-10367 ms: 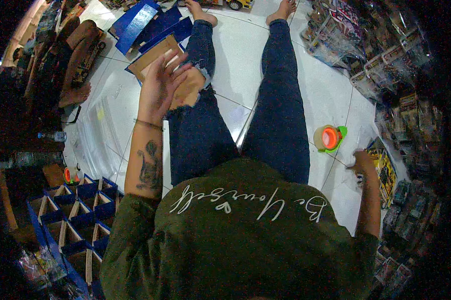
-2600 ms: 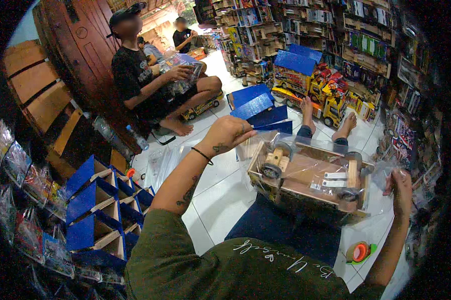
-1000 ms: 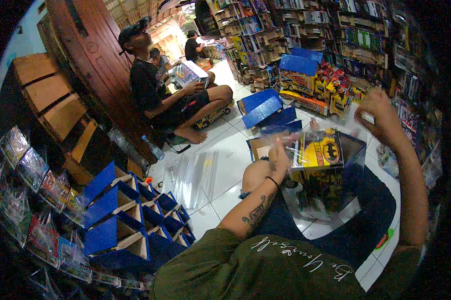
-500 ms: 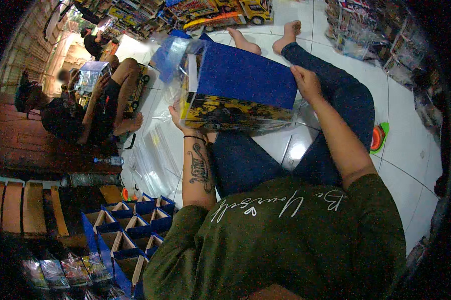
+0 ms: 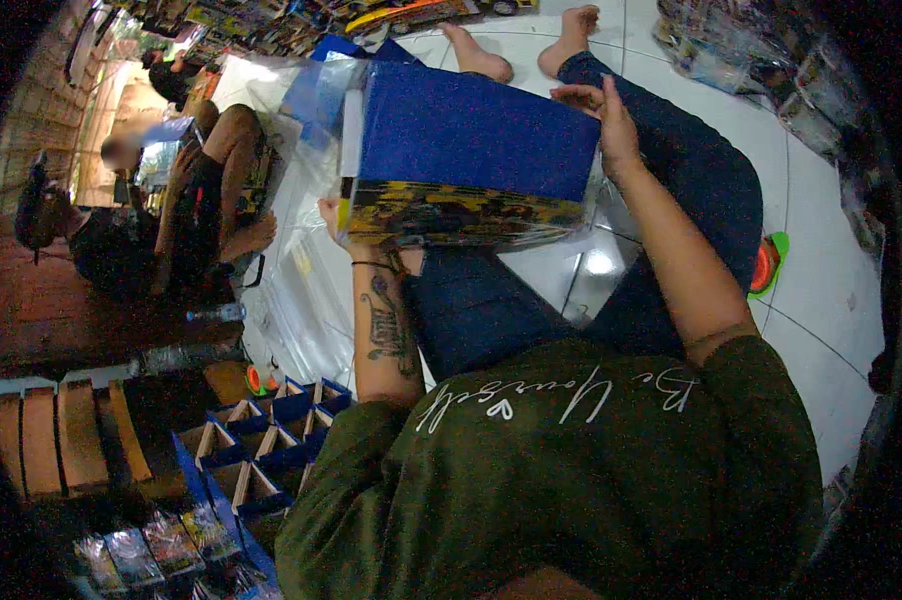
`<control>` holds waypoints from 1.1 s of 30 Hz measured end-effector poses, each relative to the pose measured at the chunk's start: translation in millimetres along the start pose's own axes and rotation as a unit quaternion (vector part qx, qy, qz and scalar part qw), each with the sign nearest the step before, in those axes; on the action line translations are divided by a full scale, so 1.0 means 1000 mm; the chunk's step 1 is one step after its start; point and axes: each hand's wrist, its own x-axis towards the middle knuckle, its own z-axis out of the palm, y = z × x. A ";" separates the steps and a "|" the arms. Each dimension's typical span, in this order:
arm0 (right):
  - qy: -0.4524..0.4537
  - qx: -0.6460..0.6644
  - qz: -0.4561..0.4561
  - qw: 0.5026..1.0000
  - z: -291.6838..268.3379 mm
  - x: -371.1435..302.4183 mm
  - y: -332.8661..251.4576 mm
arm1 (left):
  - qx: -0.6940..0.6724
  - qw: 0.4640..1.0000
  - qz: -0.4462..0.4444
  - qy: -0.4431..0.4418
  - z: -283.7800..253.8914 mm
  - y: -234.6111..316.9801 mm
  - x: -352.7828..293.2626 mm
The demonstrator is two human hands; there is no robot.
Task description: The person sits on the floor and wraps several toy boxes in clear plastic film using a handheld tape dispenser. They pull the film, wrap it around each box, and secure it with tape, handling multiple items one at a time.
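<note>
A blue-topped box (image 5: 481,125) with a yellow-and-black patterned side sits inside a clear plastic bag (image 5: 306,130), held above my lap. My left hand (image 5: 333,218) grips its lower left corner; the box and plastic partly hide those fingers. At the right end, my right hand (image 5: 613,125) has its fingers stretched out, palm toward the box's edge. Loose plastic bunches out past the box's left end. Behind that plastic lie more blue pieces (image 5: 346,48).
Flat clear plastic bags (image 5: 316,300) lie on white tiles to my left, beside blue open frames (image 5: 256,485) with wooden parts. Another person (image 5: 121,245) sits at the left. Wrapped goods (image 5: 731,60) stand far right; an orange-and-green tape roll (image 5: 766,265) lies near my knee.
The box has tilted so its blue top faces me more, and it has shifted slightly left. My right hand's fingers have straightened from their curl over the edge.
</note>
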 end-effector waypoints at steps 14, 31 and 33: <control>0.058 0.133 -0.002 0.989 0.017 -0.011 0.004 | 0.018 0.992 -0.008 -0.123 0.010 -0.009 -0.031; 0.210 -0.448 -0.165 0.853 -0.019 -0.021 -0.018 | -0.095 0.955 -0.119 -0.256 0.050 0.008 -0.024; 0.140 -0.369 -0.222 0.892 -0.008 -0.022 -0.040 | 0.015 0.989 -0.020 -0.144 0.083 0.016 -0.033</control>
